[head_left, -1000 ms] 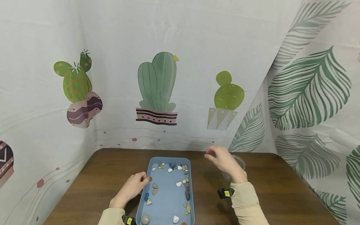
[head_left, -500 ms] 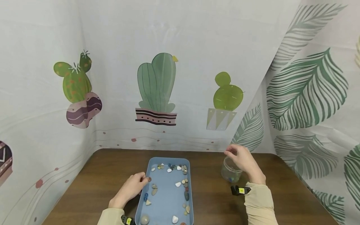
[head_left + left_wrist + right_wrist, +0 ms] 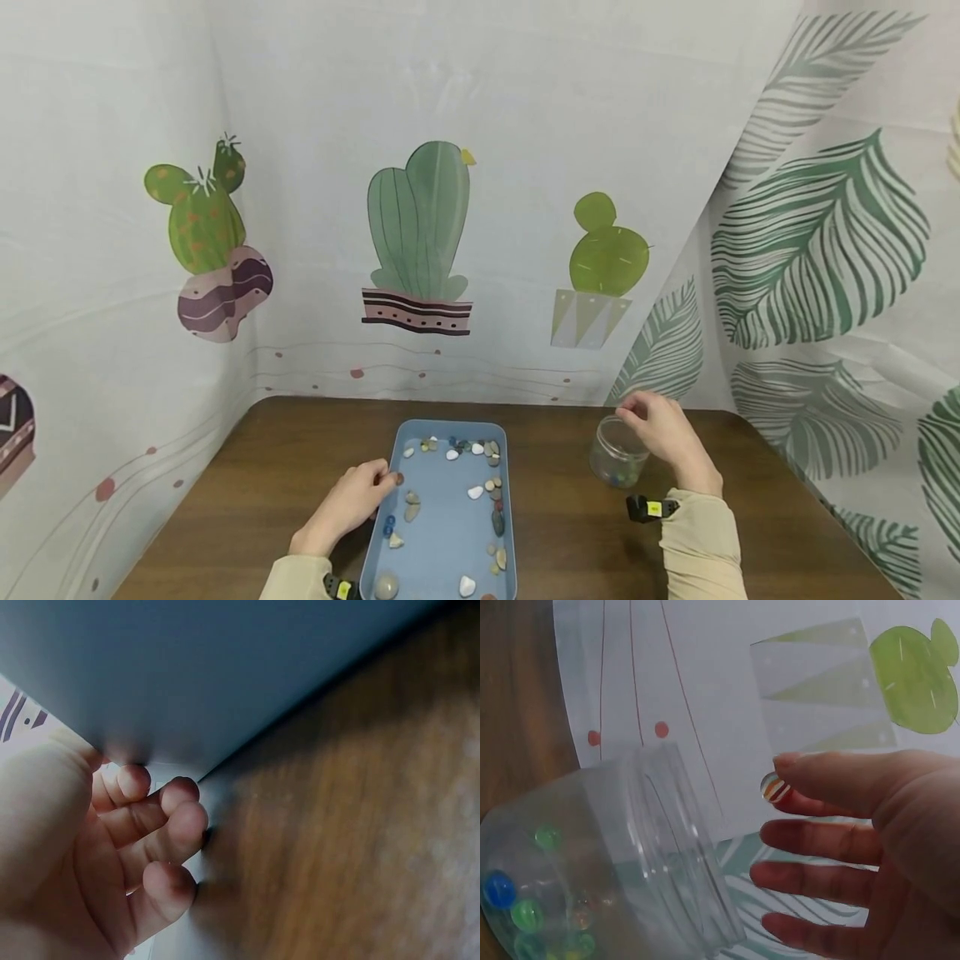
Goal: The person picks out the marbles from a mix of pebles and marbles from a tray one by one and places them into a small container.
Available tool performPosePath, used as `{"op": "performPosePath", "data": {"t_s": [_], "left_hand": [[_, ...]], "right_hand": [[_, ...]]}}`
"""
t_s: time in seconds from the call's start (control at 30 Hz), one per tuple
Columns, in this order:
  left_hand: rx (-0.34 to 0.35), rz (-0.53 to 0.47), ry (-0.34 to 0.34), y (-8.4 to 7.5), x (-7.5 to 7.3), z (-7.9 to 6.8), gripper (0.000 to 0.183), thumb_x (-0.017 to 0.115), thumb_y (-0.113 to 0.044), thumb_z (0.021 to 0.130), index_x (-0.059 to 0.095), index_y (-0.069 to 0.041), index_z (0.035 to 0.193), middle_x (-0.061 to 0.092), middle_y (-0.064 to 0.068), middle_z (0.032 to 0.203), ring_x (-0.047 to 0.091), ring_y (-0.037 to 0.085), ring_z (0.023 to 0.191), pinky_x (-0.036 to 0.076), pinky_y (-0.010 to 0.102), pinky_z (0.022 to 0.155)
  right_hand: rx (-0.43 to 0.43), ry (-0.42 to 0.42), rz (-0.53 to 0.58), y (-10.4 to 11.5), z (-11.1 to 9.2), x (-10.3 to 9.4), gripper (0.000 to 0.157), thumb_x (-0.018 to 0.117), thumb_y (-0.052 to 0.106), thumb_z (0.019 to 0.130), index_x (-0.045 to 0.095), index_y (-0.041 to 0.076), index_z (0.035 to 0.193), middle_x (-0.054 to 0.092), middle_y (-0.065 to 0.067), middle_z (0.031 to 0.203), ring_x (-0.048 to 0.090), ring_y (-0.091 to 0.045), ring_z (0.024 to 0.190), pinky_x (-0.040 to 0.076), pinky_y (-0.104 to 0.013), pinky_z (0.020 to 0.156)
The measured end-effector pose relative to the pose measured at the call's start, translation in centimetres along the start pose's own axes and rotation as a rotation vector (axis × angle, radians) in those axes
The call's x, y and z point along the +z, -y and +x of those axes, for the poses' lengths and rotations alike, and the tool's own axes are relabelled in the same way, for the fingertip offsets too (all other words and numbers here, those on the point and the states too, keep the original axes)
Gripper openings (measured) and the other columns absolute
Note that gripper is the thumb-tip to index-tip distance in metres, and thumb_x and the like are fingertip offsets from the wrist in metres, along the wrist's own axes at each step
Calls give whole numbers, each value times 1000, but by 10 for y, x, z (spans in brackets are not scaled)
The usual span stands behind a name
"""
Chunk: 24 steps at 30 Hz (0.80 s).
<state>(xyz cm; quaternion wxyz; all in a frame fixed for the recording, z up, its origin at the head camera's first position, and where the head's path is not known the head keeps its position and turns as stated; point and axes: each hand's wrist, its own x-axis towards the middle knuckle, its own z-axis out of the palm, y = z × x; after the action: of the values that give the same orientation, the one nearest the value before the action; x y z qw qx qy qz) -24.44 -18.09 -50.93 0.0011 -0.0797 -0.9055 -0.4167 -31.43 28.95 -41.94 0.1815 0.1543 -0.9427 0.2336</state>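
Note:
Between thumb and index finger, my right hand (image 3: 667,437) pinches a clear glass marble (image 3: 774,787) striped orange and red. The hand is over the mouth of a clear jar (image 3: 619,450), its other fingers spread. Blue, green and yellow marbles lie at the jar's bottom, among them a blue marble (image 3: 499,889). At the left side of a blue tray (image 3: 442,508), my left hand (image 3: 352,500) holds the rim, thumb at the inner side and fingers curled outside against the wall. A brown stone (image 3: 399,478) lies by that thumb.
Pebbles in white, grey and tan line the tray's edges, with a large round grey stone (image 3: 386,586) at the near left and dark blue beads (image 3: 389,525) on the left. The brown wooden table (image 3: 555,533) ends at a printed cloth backdrop (image 3: 517,250).
My right hand has moved right from the space between tray and jar to the jar's mouth, then slightly farther right. The left hand stays at the tray's rim.

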Motion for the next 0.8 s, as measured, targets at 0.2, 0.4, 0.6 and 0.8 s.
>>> {"op": "performPosePath", "data": {"t_s": [0.2,0.4,0.6,0.8], "left_hand": [[-5,2,5,0,0,1,33,56,-27,100,46,-11,73,46,0,60,52,15,54,45,30,51],[-12,-5,9,-2,-1,0,33,56,-26,100,46,-10,73,46,0,60,53,15,55,46,30,51],[-13,-1,6,-2,0,-1,33,56,-27,100,45,-10,73,46,0,60,53,15,55,46,30,51],[-15,4,3,0,1,0,34,56,-28,100,45,-11,73,46,-1,60,52,15,54,44,29,50]], "right_hand": [[28,24,-25,-6,0,2,7,68,16,91,66,10,88,64,-2,83,55,-20,76,43,-41,67],[42,40,-8,-8,0,4,10,66,18,92,67,8,92,66,-4,87,58,-24,80,46,-44,70],[29,47,7,-1,1,5,9,66,17,93,68,8,93,66,-3,87,60,-23,81,48,-43,69],[-11,37,4,15,3,2,7,67,16,92,67,10,90,65,-1,83,59,-20,78,47,-42,68]]}}
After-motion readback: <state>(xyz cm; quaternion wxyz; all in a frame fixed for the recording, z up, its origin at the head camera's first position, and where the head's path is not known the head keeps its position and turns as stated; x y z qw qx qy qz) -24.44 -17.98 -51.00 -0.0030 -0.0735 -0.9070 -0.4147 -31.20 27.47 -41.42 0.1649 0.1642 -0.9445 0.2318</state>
